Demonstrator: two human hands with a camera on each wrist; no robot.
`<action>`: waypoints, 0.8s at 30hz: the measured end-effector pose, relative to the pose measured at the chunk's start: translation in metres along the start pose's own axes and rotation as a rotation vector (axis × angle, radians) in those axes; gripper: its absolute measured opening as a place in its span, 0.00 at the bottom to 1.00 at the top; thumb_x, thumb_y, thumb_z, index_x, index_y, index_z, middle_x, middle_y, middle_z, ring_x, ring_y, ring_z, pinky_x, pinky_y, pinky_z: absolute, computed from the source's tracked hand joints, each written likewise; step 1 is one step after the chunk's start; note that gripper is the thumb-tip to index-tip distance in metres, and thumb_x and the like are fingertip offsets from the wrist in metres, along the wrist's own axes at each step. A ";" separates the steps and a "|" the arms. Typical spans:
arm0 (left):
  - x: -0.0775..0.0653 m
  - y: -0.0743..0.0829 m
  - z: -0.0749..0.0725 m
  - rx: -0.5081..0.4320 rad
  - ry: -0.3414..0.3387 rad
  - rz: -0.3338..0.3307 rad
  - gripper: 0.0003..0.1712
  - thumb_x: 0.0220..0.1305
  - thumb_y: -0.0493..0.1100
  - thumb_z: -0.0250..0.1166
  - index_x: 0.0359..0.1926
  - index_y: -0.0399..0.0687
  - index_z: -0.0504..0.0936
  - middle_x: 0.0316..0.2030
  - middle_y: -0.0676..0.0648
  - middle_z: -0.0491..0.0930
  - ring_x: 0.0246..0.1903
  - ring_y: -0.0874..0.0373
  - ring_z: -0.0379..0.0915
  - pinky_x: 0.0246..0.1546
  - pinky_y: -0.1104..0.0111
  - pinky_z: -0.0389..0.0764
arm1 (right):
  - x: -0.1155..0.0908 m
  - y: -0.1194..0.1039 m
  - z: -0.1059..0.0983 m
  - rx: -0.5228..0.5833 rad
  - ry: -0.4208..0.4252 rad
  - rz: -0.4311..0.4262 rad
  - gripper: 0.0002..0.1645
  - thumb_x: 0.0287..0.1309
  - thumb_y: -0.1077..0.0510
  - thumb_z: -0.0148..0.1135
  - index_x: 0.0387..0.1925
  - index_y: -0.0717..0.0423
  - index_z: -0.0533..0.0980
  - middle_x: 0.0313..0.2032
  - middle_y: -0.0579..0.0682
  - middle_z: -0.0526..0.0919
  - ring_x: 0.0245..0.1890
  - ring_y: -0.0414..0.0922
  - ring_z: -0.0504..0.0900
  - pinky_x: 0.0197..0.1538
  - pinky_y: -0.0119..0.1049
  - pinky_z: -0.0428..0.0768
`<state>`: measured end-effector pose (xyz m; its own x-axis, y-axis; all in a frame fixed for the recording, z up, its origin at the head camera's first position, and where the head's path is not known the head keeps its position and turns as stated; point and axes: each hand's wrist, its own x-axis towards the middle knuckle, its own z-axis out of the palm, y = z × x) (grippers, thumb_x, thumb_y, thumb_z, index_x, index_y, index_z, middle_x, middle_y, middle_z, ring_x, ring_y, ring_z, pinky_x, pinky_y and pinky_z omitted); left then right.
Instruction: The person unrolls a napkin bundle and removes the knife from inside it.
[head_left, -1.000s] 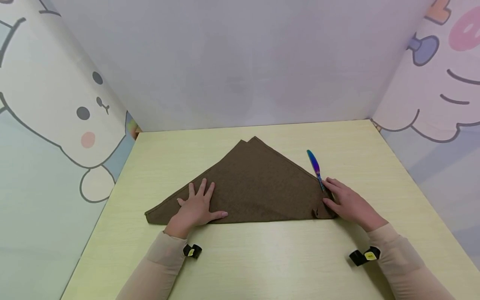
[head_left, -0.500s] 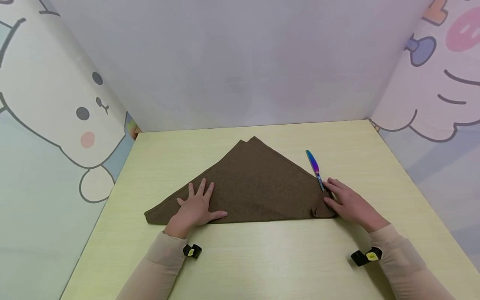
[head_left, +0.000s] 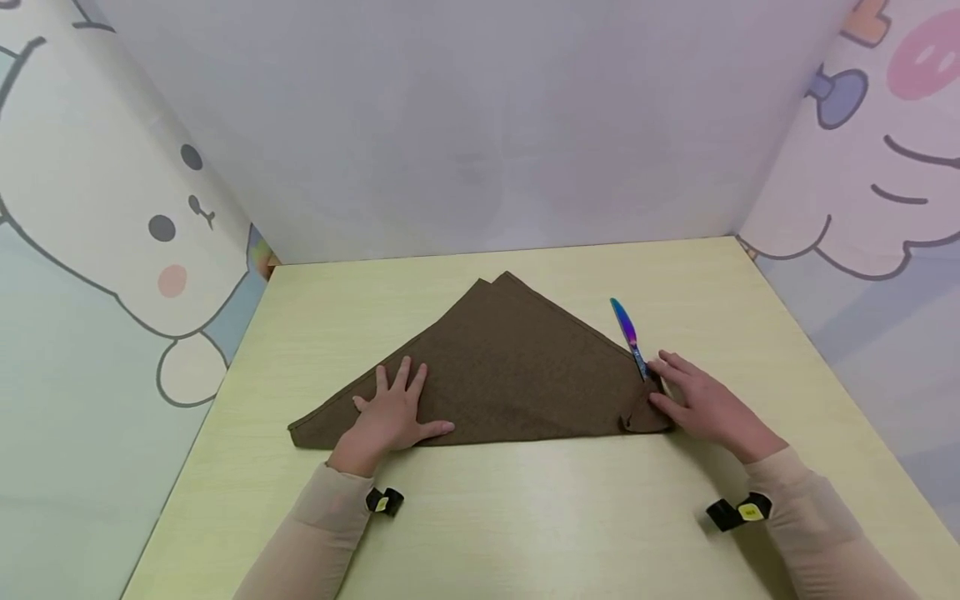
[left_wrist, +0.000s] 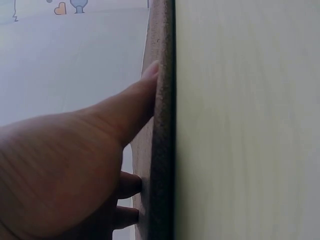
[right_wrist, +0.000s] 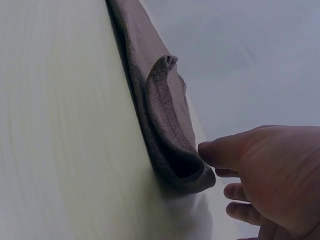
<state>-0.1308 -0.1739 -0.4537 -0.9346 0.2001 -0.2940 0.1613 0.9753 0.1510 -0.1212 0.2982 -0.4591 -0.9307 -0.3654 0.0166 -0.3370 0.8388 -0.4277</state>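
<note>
A brown cloth point(head_left: 510, 367), folded into a broad triangle, lies on the table with its long edge toward me. My left hand point(head_left: 392, 417) rests flat on its left part, fingers spread; in the left wrist view the thumb point(left_wrist: 135, 102) lies along the folded edge. The cloth's right corner is turned inward as a small flap point(head_left: 647, 410). At that fold is my right hand point(head_left: 705, 404), thumb and fingertips against its outer side. A rainbow-coloured table knife point(head_left: 627, 327) points away from me, its handle end hidden at the flap. The right wrist view shows the flap point(right_wrist: 162, 107) curling up.
The pale wooden table point(head_left: 540, 517) runs back to a plain whitish wall point(head_left: 480, 133). Side panels with cartoon animals point(head_left: 97, 208) stand at left and right. A black strap device point(head_left: 738, 512) sits on each wrist.
The turned-in flap at the right corner has come a little further left and lies flatter. My right hand has shifted slightly, its fingers a bit looser. The left hand stays in place.
</note>
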 end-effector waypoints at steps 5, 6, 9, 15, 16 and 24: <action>-0.001 0.000 -0.001 -0.003 0.005 0.005 0.64 0.49 0.80 0.57 0.77 0.53 0.45 0.75 0.41 0.36 0.70 0.29 0.30 0.47 0.23 0.54 | -0.001 -0.008 -0.005 -0.019 0.073 -0.041 0.32 0.63 0.51 0.63 0.62 0.65 0.70 0.65 0.68 0.64 0.62 0.68 0.64 0.57 0.63 0.67; -0.001 0.000 -0.001 -0.004 0.004 0.005 0.64 0.49 0.80 0.57 0.77 0.53 0.45 0.75 0.41 0.36 0.70 0.29 0.30 0.47 0.23 0.54 | -0.001 -0.010 -0.006 -0.022 0.090 -0.051 0.32 0.61 0.51 0.64 0.61 0.65 0.71 0.64 0.67 0.66 0.61 0.67 0.65 0.56 0.63 0.67; -0.001 -0.001 -0.002 -0.005 -0.001 0.003 0.64 0.49 0.81 0.56 0.77 0.53 0.45 0.75 0.41 0.36 0.70 0.29 0.30 0.47 0.23 0.54 | -0.002 -0.016 -0.007 -0.032 0.135 -0.072 0.31 0.57 0.51 0.68 0.58 0.65 0.74 0.61 0.64 0.71 0.59 0.64 0.69 0.54 0.61 0.70; 0.000 0.000 -0.002 -0.002 -0.009 0.000 0.64 0.49 0.81 0.56 0.77 0.53 0.44 0.75 0.41 0.35 0.70 0.29 0.29 0.48 0.24 0.54 | -0.004 -0.029 -0.005 -0.042 0.124 -0.098 0.29 0.53 0.50 0.72 0.53 0.62 0.79 0.49 0.57 0.79 0.50 0.56 0.76 0.49 0.54 0.76; 0.001 0.000 -0.003 -0.002 -0.011 0.000 0.64 0.49 0.81 0.56 0.77 0.53 0.44 0.75 0.41 0.35 0.70 0.29 0.29 0.48 0.24 0.54 | -0.004 -0.031 -0.004 -0.044 0.119 -0.104 0.27 0.52 0.50 0.72 0.51 0.61 0.80 0.47 0.56 0.80 0.49 0.54 0.77 0.48 0.53 0.77; 0.001 -0.002 -0.001 -0.005 0.005 0.007 0.64 0.49 0.81 0.56 0.77 0.52 0.45 0.75 0.40 0.36 0.70 0.29 0.30 0.47 0.23 0.53 | -0.003 -0.034 0.008 -0.049 0.084 -0.132 0.24 0.50 0.46 0.73 0.44 0.58 0.83 0.40 0.48 0.82 0.41 0.45 0.80 0.43 0.44 0.79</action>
<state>-0.1321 -0.1753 -0.4532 -0.9351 0.2059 -0.2883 0.1657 0.9734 0.1580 -0.1062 0.2675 -0.4515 -0.8856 -0.4407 0.1467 -0.4621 0.8047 -0.3726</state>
